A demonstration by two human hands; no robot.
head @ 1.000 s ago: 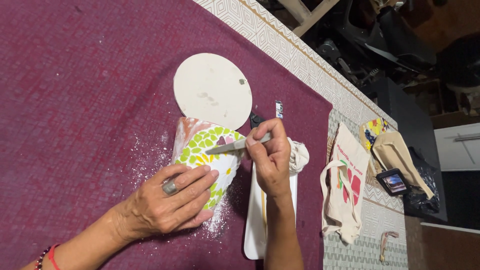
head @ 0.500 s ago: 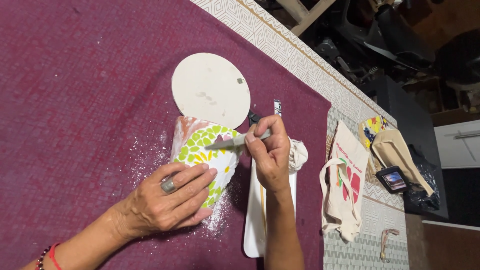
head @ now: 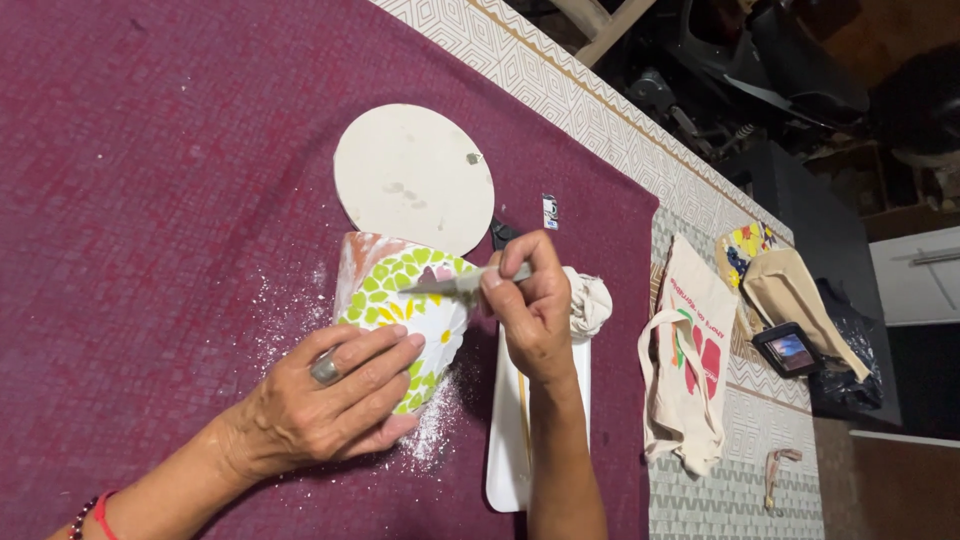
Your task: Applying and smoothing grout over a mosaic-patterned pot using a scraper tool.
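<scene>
Left hand [head: 330, 400] lies flat on the near side of the mosaic pot [head: 405, 310], fingers together, pressing it onto the maroon surface [head: 150, 180]. Right hand [head: 535, 310], fingers clamped on a thin tool [head: 455, 285], has the tip on the pot's green-tiled face. White powder [head: 435, 425] lies just beside the pot, so scraping looks well under way; pale residue on the tiles suggests more to do. White disc [head: 413, 180] touches the pot's far side; white tray [head: 510, 440] lies right of the pot.
</scene>
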